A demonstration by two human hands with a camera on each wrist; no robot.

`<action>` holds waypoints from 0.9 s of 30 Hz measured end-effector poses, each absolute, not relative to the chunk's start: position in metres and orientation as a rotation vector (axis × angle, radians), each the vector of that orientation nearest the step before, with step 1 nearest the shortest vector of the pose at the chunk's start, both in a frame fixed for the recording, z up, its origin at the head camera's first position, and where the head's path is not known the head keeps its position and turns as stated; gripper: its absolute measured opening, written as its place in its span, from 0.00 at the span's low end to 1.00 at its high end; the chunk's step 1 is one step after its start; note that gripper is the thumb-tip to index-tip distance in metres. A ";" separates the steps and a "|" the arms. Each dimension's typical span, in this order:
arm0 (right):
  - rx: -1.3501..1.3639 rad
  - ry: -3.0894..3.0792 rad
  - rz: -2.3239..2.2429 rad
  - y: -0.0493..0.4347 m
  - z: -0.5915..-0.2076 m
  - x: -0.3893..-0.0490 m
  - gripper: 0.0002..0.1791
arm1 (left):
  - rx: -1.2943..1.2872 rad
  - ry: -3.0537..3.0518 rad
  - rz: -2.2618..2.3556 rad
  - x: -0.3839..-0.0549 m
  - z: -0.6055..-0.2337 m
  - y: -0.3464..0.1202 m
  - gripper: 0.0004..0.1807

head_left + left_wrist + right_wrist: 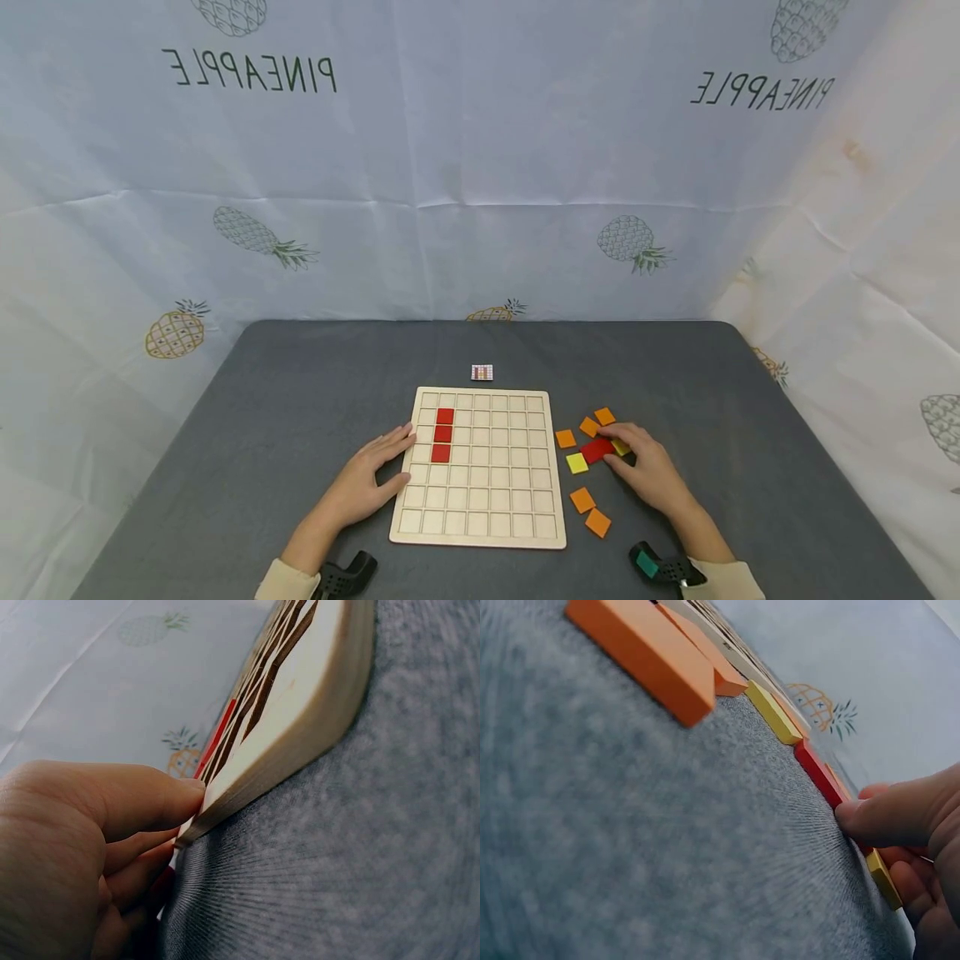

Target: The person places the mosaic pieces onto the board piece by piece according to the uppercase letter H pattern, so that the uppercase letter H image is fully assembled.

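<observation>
A pale wooden grid board (480,547) lies on the table, with red square tiles (443,434) in a column toward its upper left. Along the board's left edge my left hand (365,483) rests its thumb and fairly straight fingertips; the left wrist view shows the thumb (161,799) right at the rim. To the right of the board, my right hand (647,468) has its thumb and fingers around a loose red tile (595,451). In the right wrist view the thumb meets the red tile (821,772). A yellow tile (621,447) is partly hidden under that hand.
Several orange tiles (582,500) and another yellow tile (577,463) lie between the board and my right hand. A small card with a coloured grid (482,372) sits behind the board. A pineapple-print cloth (480,250) hangs behind the grey table (337,367).
</observation>
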State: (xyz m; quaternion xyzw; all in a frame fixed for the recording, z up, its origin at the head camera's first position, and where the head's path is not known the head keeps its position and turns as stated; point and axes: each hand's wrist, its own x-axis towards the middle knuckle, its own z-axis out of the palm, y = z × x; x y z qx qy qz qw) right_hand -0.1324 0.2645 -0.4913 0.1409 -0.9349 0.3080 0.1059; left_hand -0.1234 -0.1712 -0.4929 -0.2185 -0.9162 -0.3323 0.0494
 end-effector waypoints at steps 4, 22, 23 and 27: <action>0.454 -2.713 0.869 0.264 -0.493 -0.133 0.17 | -0.670 -2.789 -1.014 -0.124 -0.493 -0.172 0.28; 0.503 -2.499 0.823 0.257 -0.493 -0.133 0.18 | -0.673 -2.789 -0.999 -0.124 -0.494 -0.172 0.28; 0.504 -2.494 0.833 0.255 -0.493 -0.132 0.18 | -0.671 -2.791 -1.002 -0.124 -0.494 -0.172 0.28; 0.525 -2.488 0.875 0.248 -0.491 -0.130 0.18 | -0.664 -2.798 -1.011 -0.123 -0.494 -0.172 0.28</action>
